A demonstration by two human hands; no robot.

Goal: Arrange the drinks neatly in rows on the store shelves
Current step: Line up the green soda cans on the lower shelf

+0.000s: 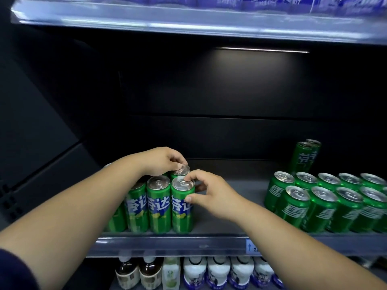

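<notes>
**Reading 芬达 and 雪 Along a Drinks Shelf**

Showing 芬达 in white characters on a blue band across the slim green cans (159,203) at the front left of the middle shelf (243,181), with the second character being partly hidden on the rightmost can by the thumb of the right hand (211,195). Repeating 芬 on the sides of the two tall cans (303,159) standing at the back right. Displaying a large white 雪 on the short green cans (293,210) in the right-hand rows. Carrying an upward arrow and a digit 2 on the blue price tag (252,245) at the shelf edge. Proving too blurred to read: white print on the blue packs (261,3) above, and labels on the bottles (217,273) below.
</notes>
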